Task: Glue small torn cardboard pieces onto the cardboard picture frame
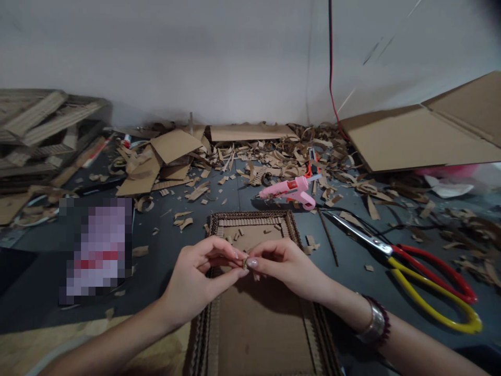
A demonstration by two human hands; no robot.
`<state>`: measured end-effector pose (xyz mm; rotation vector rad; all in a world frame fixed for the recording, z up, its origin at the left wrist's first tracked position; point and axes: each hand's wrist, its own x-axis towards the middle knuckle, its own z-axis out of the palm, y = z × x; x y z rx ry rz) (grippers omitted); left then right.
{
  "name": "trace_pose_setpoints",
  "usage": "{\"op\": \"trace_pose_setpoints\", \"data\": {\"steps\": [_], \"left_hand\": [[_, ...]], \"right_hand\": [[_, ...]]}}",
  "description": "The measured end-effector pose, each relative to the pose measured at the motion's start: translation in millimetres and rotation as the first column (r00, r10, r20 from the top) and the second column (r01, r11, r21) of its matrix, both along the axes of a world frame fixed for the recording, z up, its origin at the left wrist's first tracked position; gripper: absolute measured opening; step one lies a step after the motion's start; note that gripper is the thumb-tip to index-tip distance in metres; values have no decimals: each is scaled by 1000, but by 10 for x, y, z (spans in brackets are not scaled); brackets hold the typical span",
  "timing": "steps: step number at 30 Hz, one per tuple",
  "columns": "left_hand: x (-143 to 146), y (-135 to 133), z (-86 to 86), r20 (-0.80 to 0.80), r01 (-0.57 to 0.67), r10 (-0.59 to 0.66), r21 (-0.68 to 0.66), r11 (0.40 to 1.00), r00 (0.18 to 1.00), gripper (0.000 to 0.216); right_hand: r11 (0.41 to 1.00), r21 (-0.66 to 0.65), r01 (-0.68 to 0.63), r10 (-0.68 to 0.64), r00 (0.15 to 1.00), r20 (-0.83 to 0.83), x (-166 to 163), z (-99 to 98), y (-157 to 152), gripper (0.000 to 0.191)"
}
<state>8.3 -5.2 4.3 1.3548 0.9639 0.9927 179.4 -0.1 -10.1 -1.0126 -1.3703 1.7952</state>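
Note:
A small bit of cardboard [245,262] is pinched between the fingertips of both my hands; its exact shape is mostly covered by the fingers. My left hand [207,271] holds it from the left with thumb and forefinger. From the right, my right hand [278,265] grips it the same way, thumb on the near side. Both hands are above a rectangular cardboard tray [258,334] with raised corrugated walls. Several small cut cardboard pieces [236,236] lie inside its far end.
Beyond the tray lies a pink glue gun [289,189]. Scissors [391,251] with red and yellow handles rest at right. Cardboard scraps [266,156] litter the back. A large cardboard sheet [422,136] leans at right, and corrugated strips [43,125] are stacked at left. A blurred-out object [99,245] lies left.

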Motion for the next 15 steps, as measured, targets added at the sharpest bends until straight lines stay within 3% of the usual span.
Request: {"op": "trace_pose_setpoints", "data": {"steps": [15], "left_hand": [[-30, -5, -64, -141, 15, 18, 229, 973, 990, 20]], "right_hand": [[1000, 11, 3, -4, 1000, 29, -12, 19, 3, 34]]}}
